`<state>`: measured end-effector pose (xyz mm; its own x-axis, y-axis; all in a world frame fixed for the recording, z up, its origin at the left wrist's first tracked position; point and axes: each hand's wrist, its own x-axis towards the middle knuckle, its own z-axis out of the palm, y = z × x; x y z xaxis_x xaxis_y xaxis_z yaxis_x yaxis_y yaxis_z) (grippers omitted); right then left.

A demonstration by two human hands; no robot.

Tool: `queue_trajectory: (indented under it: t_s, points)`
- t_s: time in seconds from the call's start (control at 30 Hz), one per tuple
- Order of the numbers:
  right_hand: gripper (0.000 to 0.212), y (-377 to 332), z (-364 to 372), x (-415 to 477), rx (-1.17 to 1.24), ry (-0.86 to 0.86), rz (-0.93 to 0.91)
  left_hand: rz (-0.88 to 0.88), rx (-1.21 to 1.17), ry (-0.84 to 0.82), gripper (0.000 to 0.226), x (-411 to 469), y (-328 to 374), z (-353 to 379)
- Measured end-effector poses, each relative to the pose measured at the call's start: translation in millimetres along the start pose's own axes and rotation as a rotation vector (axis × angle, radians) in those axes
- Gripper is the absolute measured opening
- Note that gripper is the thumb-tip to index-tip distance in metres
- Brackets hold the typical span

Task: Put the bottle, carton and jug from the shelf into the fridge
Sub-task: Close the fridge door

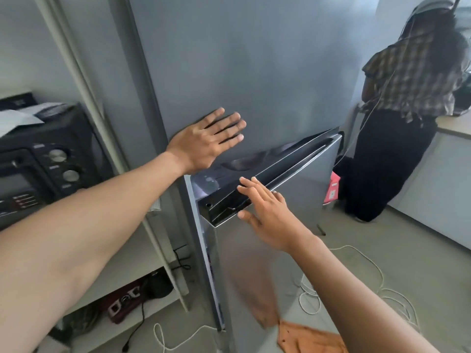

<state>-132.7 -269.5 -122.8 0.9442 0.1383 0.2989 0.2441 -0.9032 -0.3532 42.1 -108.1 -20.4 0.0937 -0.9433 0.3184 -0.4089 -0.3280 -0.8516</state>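
A tall grey fridge [254, 59] fills the middle of the view. My left hand [207, 140] lies flat, fingers spread, against the lower left of its closed upper door. The lower door [293, 212] stands slightly ajar, a narrow gap showing along its left edge. My right hand [265, 212] rests on that door's top rim with the fingers apart, holding nothing. No bottle, carton or jug is in sight.
A white shelf unit [153, 240] stands left of the fridge with a black oven [38, 159] on it and dark items below. White cords [369, 289] lie on the floor. Another person [402, 110] stands at a counter at the right.
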Motion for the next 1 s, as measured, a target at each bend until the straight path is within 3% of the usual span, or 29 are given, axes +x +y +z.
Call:
queue_trajectory:
  t_s: [0.1,0.33,1.0]
  points:
    - [0.036,5,15,11,-0.127,0.020,-0.013,0.000,-0.020,-0.002,0.054,1,0,-2]
    - [0.032,3,40,37,-0.147,0.176,0.015,-0.008,-0.022,-0.005,0.053,0,2,-2]
    - [0.034,-9,69,105,-0.220,0.269,0.128,0.000,0.061,0.085,0.050,2,5,7]
